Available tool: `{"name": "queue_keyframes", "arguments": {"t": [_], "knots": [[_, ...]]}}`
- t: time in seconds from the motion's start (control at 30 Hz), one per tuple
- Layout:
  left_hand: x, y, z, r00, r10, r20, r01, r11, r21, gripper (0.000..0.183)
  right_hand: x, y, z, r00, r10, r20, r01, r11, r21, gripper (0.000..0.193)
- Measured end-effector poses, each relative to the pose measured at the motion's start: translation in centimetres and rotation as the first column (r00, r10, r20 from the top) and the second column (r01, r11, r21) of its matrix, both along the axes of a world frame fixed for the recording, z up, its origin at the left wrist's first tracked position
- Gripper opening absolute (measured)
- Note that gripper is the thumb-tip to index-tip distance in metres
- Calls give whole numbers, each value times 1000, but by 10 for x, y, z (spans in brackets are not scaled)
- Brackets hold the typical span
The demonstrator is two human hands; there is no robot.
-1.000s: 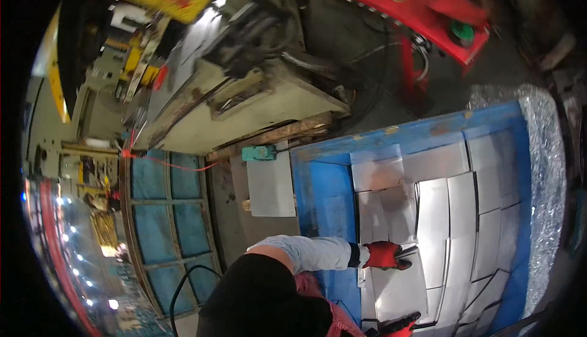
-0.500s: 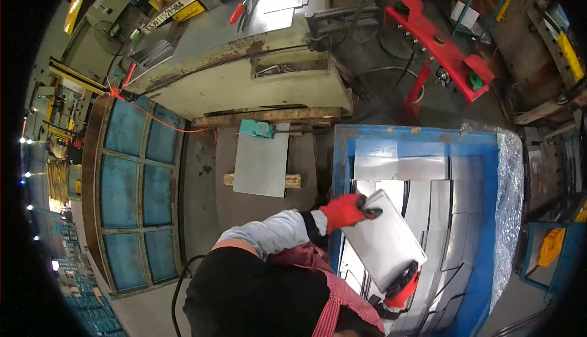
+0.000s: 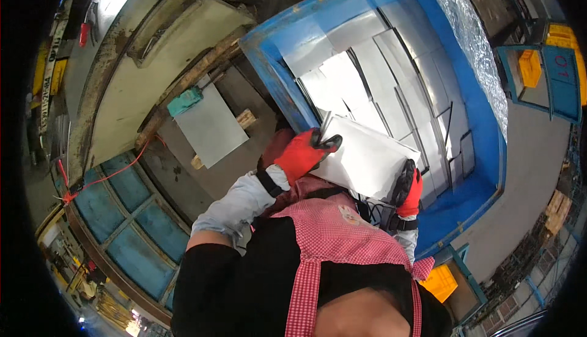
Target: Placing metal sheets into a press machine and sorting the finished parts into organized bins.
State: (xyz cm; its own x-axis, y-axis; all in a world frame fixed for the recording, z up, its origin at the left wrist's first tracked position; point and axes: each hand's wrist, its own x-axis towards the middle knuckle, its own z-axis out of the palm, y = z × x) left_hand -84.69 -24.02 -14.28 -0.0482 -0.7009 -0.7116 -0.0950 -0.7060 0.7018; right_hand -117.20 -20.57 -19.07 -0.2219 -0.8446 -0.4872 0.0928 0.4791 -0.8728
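A pale rectangular piece of sheet metal [image 3: 367, 160] is held tilted over the near side of a large blue bin [image 3: 471, 212], in front of my apron. My left hand [image 3: 304, 155], in a red and black glove, is closed on its left edge, where several thin edges show close together. The gloved right hand [image 3: 408, 190] grips the opposite edge, fingers on top. Inside the bin lie many overlapping flat metal sheets [image 3: 391, 62] in rows. The undersides of the held metal and my fingertips beneath it are hidden.
Left of the bin, a grey metal sheet [image 3: 211, 126] rests across wooden blocks, a green pedal-like box [image 3: 184, 101] at its corner. A beige machine [image 3: 147, 74] stands beyond. Blue framed panels [image 3: 134, 239] are at left, clear plastic wrap [image 3: 471, 37] on the bin's far-right rim, yellow trays [image 3: 439, 283] at right.
My view has turned right, toward the bin. The held metal has come closer to my body and lies flatter, with both hands still gripping it.
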Motion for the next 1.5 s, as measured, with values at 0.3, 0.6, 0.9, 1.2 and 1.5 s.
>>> {"name": "queue_keyframes", "arguments": {"t": [0.3, 0.6, 0.9, 1.2, 1.5], "knots": [[-20, 0, -24, 967, -231, 108, 243, 964, -111, 47, -20, 50, 4, 591, 249, -767, -417, 909, -26, 28], [-2, 5, 12, 999, -27, -37, 28, 999, 24, 38, 6, 20, 12, 917, 138, -374, -155, 988, -17, 24], [38, 31, -35, 985, 170, -34, -168, 985, 37, 37, 29, -14, -12, 916, 377, -137, -376, 926, 33, 34], [96, 45, -99, 928, 371, 28, -372, 927, 35, 31, 111, -98, -52, 823, 527, -212, -473, 843, 256, 36], [140, 46, -131, 905, 415, 97, -408, 909, -84, 34, 171, -118, -67, 821, 557, -126, -504, 810, 298, 37]]}}
